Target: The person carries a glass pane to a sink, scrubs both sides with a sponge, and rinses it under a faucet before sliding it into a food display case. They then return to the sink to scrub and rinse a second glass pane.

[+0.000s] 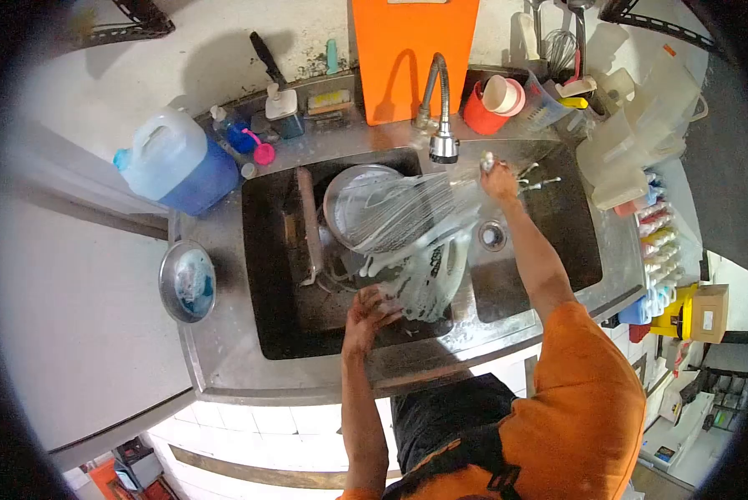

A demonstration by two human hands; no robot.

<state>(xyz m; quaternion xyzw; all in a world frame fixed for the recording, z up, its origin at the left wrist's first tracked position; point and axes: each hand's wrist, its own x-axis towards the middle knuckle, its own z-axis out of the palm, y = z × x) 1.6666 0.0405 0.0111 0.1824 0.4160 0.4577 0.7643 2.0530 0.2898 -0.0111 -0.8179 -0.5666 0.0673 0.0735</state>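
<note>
A see-through, soap-streaked piece point(428, 287), which looks like a clear plastic container, is tilted over the left basin. Its exact outline is lost in foam and streaks. My left hand point(367, 318) is closed at its lower left edge, fingers partly hidden by suds. Higher up and to the right, my right hand point(499, 182) is closed around a small pale thing whose kind I cannot make out. Behind the streaks, a round metal bowl point(334, 200) lies in the left basin. White suds point(545, 182) cling near my right hand.
The tap point(444, 148) hangs between the two basins. An orange cutting board point(382, 58) leans on the wall behind it. A blue liquid jug point(190, 171) and a metal pan point(188, 283) stand left. Red cups point(482, 112) and clear containers point(615, 154) stand right.
</note>
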